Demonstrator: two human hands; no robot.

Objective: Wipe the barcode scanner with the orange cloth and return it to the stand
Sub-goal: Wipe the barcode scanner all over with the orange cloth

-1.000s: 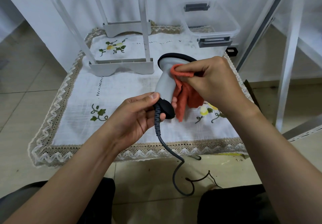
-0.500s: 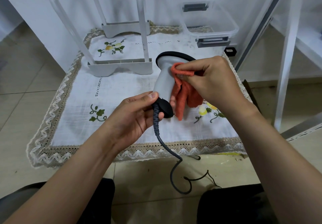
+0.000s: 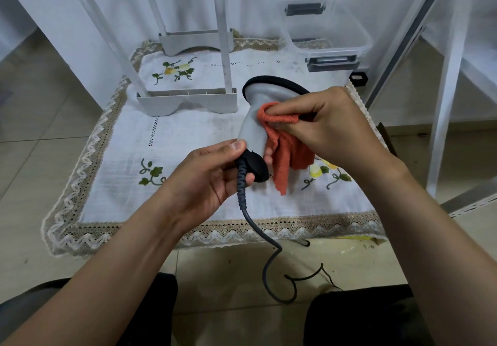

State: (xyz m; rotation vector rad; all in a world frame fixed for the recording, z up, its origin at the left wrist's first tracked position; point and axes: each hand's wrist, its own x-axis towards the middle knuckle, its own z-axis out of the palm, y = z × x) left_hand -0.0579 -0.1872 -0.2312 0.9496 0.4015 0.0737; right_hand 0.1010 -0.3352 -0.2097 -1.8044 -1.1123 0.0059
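Observation:
A grey barcode scanner [image 3: 254,128] with a black rim and a black base cap is held above the table, head pointing away from me. My left hand [image 3: 207,176] grips its lower end, where the dark cable [image 3: 243,197] leaves and hangs to the floor. My right hand [image 3: 330,128] pinches the orange cloth [image 3: 285,152] against the right side of the scanner's neck; the rest of the cloth hangs down. The scanner's window side is hidden. I cannot tell which object is the stand.
A low table carries a white embroidered cloth with a lace border [image 3: 113,168]. Two grey rack feet [image 3: 188,102] with clear uprights stand at its back left. A clear plastic bin [image 3: 328,33] sits at the back right. White shelf legs [image 3: 446,84] rise on the right.
Almost nothing differs: my right hand has shifted the orange cloth slightly along the scanner's neck. My left hand keeps the same grip.

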